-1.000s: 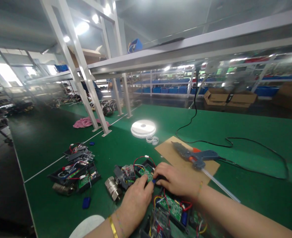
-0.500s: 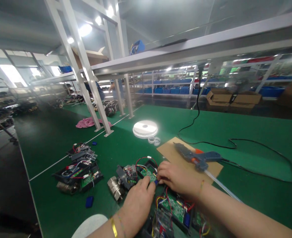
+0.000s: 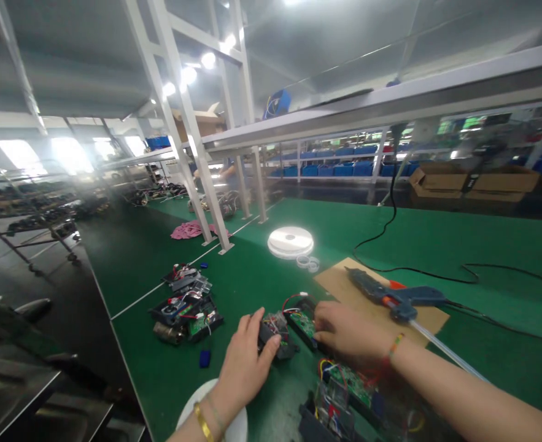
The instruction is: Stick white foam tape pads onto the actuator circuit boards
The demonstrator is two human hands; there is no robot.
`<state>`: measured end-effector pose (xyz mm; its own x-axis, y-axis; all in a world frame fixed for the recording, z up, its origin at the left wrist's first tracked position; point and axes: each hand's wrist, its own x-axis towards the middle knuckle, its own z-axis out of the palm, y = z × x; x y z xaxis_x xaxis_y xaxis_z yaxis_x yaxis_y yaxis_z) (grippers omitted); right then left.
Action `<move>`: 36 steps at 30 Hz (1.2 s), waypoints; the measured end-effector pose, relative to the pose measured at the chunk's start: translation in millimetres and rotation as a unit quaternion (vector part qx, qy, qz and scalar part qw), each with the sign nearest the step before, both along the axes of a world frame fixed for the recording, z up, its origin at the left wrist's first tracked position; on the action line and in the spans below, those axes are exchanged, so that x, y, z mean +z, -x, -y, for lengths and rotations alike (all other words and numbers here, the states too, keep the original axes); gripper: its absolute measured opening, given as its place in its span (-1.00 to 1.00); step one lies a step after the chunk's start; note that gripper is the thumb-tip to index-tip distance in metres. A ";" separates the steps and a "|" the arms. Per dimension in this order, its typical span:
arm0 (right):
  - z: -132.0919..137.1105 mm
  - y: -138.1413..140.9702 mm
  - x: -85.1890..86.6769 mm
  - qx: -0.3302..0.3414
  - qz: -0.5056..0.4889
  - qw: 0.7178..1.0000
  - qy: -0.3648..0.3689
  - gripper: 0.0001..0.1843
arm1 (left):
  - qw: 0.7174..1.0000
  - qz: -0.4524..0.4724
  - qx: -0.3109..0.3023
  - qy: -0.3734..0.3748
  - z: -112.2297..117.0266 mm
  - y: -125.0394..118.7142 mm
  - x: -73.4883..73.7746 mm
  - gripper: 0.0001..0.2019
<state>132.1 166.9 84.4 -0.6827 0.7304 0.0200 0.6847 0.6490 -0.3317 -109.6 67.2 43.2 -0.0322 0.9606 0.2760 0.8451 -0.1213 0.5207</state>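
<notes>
While both hands work at the near edge of the green bench (image 3: 436, 239), the left hand (image 3: 245, 362) lies over the left end of a small wired unit (image 3: 277, 331), fingers (image 3: 252, 325) loosely curled and spread, thumb pressed against its dark casing; a gentle hold, not a tight clamp. Right hand (image 3: 347, 334) sits just right of the unit, fingers bent down onto the green circuit board (image 3: 302, 320) at its right end; whether the tips pinch anything cannot be told, as they are hidden under the knuckles. Red wire loops up from the board.

Positions taken from the unit:
- Glue gun (image 3: 397, 294) lies to the right and behind, on a cardboard sheet (image 3: 339, 282), its black cord running away across the bench.
- White tape roll (image 3: 291, 241) is straight behind, well apart, with two small clear rings (image 3: 308, 263) between roll and cardboard.
- Heap of similar wired parts (image 3: 185, 307) lies to the left, near.
- Small blue piece (image 3: 204, 358) sits left and nearer, just beside the left hand.
- Second board with coloured wires (image 3: 344, 387) lies in front, under the right forearm.
- White round object (image 3: 234, 423) lies under the left wrist.
</notes>
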 end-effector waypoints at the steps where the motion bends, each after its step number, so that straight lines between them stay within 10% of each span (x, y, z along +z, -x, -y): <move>1: -0.9 -2.1 -0.9 -0.003 0.003 1.000 0.000 -0.94 | 1.000 -0.001 0.015 0.005 6.5 -8.8 -1.4 -0.46; 9: -1.8 -12.9 7.2 -0.003 0.033 0.999 0.015 -0.91 | 0.998 0.061 -0.023 -0.015 40.5 -27.0 -3.8 -0.36; 13: -0.1 -18.7 18.8 -0.011 0.028 1.000 0.001 -0.76 | 0.952 0.015 0.174 -0.250 45.9 47.4 1.4 -0.36; 16: -1.1 -12.0 30.4 -0.028 -0.015 0.998 -0.063 -0.59 | 0.908 -0.003 0.316 -0.273 42.2 117.4 0.3 -0.19; 23: 11.9 114.0 52.8 0.104 0.035 0.989 -0.094 -0.68 | 0.935 0.046 0.318 -0.153 12.6 162.3 -19.0 0.00; 29: 3.3 224.7 21.9 0.156 0.145 0.975 -0.070 -0.55 | 0.930 0.084 0.325 -0.150 -2.4 161.2 -23.3 -0.10; 36: -3.6 225.4 16.9 0.181 0.220 0.952 -0.112 -0.80 | 0.932 0.116 0.298 -0.167 17.6 157.5 -19.7 -0.09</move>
